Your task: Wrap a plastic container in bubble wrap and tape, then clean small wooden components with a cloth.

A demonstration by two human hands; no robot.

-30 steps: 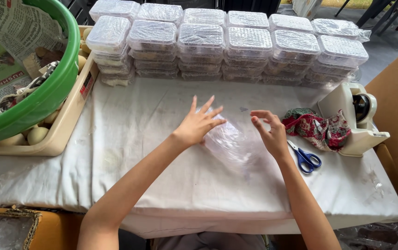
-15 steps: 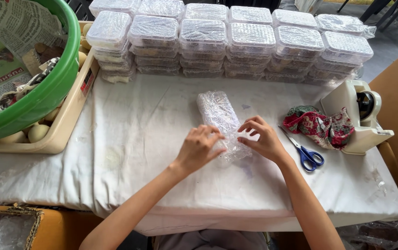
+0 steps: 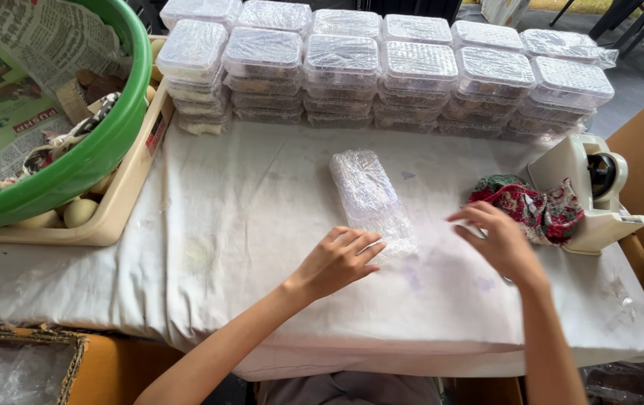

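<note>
- The counter is covered with a white cloth, stained in places.
- A folded wad of clear plastic film lies flat near the middle of the counter, its long axis running from the far side toward the near edge, slightly angled.
- The left hand rests palm down on the cloth at the near end of the plastic film; its fingertips touch that end. The hand is open, fingers extended, gripping nothing.
- The right hand sits toward the right side of the counter, apart from the film. Its fingers are loosely curled and spread; it appears empty, though the palm is turned away and cannot be fully checked.
- A red patterned cloth lies just beyond the right hand, against a cream tape dispenser at the right edge of the counter.
- Stacks of clear lidded food containers, wrapped in film, line the far edge of the counter in rows.
- A green basin sits in a beige tray at the far left corner; newspaper lines the basin, and pale rounded items lie in the tray beside it.
- A cardboard box holding crumpled plastic stands below the near left corner.
</note>
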